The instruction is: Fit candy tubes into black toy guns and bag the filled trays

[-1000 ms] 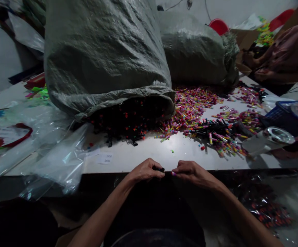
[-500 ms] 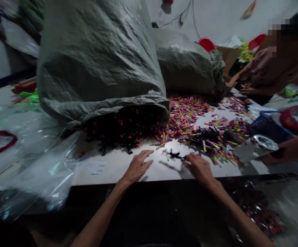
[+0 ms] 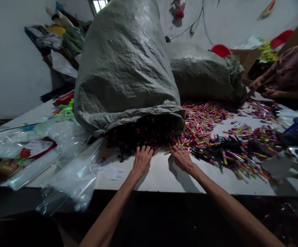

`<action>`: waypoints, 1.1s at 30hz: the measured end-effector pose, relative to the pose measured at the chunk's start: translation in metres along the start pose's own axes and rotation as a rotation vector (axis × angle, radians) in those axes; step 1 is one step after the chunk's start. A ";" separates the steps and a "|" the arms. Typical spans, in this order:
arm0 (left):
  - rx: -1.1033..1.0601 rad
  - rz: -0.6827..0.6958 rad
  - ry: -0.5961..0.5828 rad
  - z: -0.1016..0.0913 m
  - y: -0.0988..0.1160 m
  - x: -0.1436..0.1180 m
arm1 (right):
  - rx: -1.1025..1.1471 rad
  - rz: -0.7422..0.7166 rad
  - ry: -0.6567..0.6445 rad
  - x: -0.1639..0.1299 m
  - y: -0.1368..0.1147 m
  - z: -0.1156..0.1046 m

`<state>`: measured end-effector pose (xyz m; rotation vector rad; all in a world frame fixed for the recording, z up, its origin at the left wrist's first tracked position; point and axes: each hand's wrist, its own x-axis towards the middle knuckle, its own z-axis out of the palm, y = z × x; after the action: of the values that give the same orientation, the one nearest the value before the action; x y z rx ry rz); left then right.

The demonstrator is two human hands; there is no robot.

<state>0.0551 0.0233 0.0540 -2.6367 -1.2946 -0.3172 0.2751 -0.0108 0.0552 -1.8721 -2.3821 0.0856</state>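
- No text is showing clearly enough to read anywhere.
- A small white paper slip [image 3: 116,173] is lying on the table [image 3: 161,178], its faint print staying too blurred to make out.

Dim indoor scene, light falling from above, short hand shadows on the table [image 3: 164,175], dark foreground, wide-angle bending at edges

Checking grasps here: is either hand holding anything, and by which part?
Nothing visibly held: left hand reaches black pieces at the grey woven sack's mouth; right hand touches colourful tubes.
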 end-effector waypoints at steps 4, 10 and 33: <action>-0.007 0.031 -0.006 -0.002 -0.005 0.005 | 0.091 0.049 0.103 -0.010 0.004 -0.005; -0.110 0.128 0.176 -0.017 0.001 -0.004 | 0.943 0.201 0.308 -0.031 -0.003 0.008; -1.405 -0.350 -0.536 -0.055 0.052 -0.002 | 1.640 0.244 0.043 -0.066 -0.027 -0.036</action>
<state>0.0889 -0.0239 0.1025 -3.7244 -2.3276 -0.8750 0.2684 -0.0825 0.0901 -1.1180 -1.0682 1.4165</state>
